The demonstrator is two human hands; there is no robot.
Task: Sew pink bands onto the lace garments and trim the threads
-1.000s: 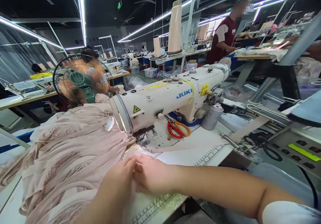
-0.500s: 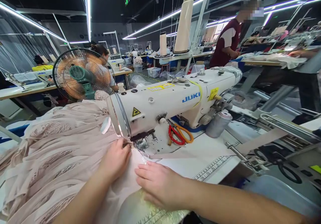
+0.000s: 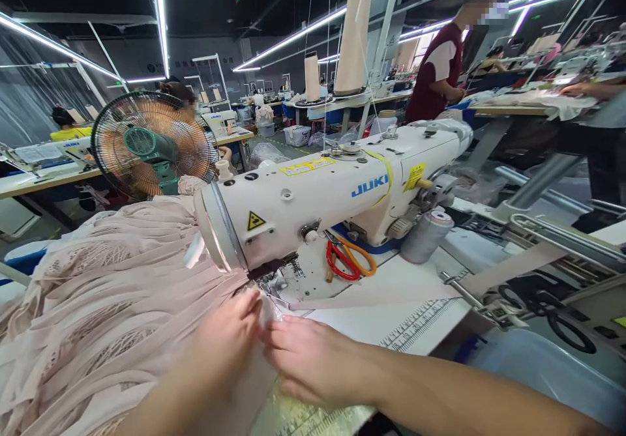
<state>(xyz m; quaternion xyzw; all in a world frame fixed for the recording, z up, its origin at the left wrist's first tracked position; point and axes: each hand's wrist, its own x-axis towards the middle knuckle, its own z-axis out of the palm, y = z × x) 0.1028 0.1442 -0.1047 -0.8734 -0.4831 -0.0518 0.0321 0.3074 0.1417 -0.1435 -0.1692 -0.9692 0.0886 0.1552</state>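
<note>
Pale pink fabric with lace panels lies heaped across the left of the table and runs up to the needle area of a white sewing machine. My left hand, slightly blurred, pinches the fabric edge just in front of the presser foot. Close beside it, my right hand has bent fingers gripping the fabric near the edge; its fingertips are partly hidden. A flat pale pink band enters the needle area from the right.
Red- and orange-handled scissors lie on the machine bed beside a grey thread cone. Printed rulers mark the white tabletop. A fan stands behind the fabric heap. A person in a maroon top is beyond the machine.
My left hand has drawn back slightly from the presser foot, toward my right hand. The gap between the hands has narrowed. The whole view has shifted a little.
</note>
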